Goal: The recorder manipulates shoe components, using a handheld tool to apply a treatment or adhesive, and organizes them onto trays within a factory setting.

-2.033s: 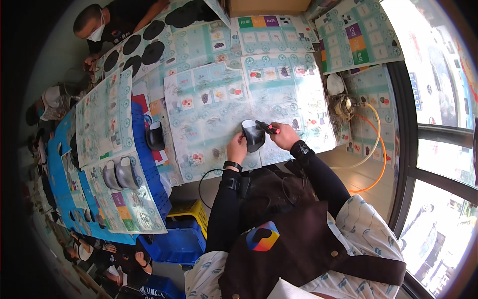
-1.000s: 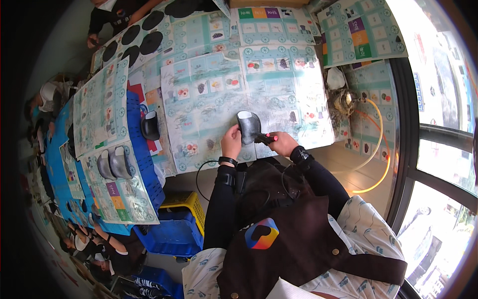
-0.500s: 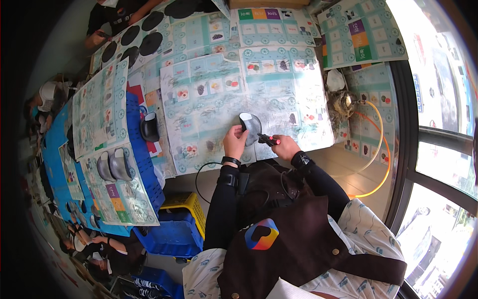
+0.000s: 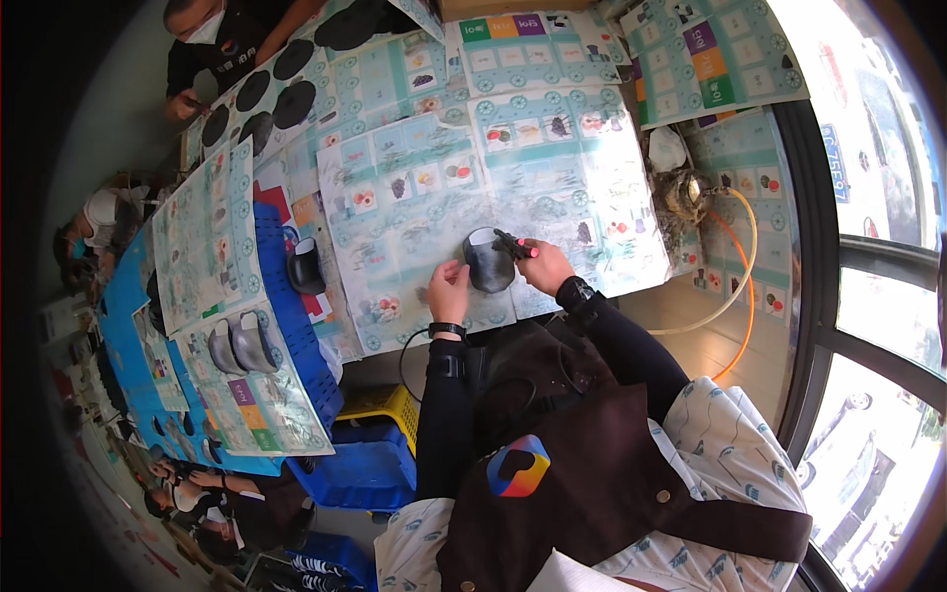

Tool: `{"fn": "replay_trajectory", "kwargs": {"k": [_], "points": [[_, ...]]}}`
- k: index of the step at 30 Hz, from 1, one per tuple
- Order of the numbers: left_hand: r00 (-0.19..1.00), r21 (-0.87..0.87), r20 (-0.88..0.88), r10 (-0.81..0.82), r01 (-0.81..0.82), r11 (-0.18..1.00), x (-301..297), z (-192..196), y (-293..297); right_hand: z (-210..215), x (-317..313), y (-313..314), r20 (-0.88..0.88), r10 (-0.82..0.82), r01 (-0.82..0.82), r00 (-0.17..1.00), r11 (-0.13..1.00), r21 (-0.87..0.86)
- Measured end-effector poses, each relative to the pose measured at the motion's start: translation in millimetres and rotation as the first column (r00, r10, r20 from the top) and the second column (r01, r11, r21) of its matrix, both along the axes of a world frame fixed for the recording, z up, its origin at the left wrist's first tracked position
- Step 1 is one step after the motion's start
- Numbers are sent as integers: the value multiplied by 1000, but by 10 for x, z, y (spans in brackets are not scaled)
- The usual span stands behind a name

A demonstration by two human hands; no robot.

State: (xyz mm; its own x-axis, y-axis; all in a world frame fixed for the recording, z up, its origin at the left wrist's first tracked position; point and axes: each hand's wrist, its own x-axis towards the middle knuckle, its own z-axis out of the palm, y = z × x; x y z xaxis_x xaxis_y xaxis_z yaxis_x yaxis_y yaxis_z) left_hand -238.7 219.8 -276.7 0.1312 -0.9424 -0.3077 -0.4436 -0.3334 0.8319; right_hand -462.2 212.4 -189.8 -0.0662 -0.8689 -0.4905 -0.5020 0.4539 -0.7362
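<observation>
A glossy dark grey, cup-shaped piece (image 4: 490,268) with a pale opening rests near the front edge of the paper-covered table (image 4: 552,212). At its left side is my left hand (image 4: 449,293), fingers curled and pinched against the piece's edge. My right hand (image 4: 546,266) is closed around a small black hand tool (image 4: 513,246) with red parts, whose exact kind I cannot make out. The tool's black end lies over the upper right rim of the piece. Part of that rim is hidden behind it.
Similar grey pieces (image 4: 254,342) lie on a sheet at the left, and a black one (image 4: 305,266) stands beside a blue crate (image 4: 277,296). A yellow hose (image 4: 755,242) loops at the right. Opposite, a person (image 4: 212,54) works near black discs (image 4: 293,59).
The grey piece has turned more upright, its opening now at the top. My right hand has raised the tool from its right side to the upper rim. My left hand has shifted slightly left and down.
</observation>
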Motion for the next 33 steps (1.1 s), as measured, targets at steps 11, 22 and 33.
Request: {"fn": "replay_trajectory", "kwargs": {"k": [11, 22, 33], "points": [[939, 137, -176, 296, -274, 952, 1022, 1, 283, 113, 12, -68, 35, 46, -49, 998, 996, 75], [975, 49, -85, 207, -203, 978, 1021, 33, 73, 239, -28, -124, 75, 394, -401, 916, 904, 148], [995, 21, -48, 83, -82, 996, 636, -2, -206, 297, -125, -121, -41, 424, -415, 905, 898, 144]]}}
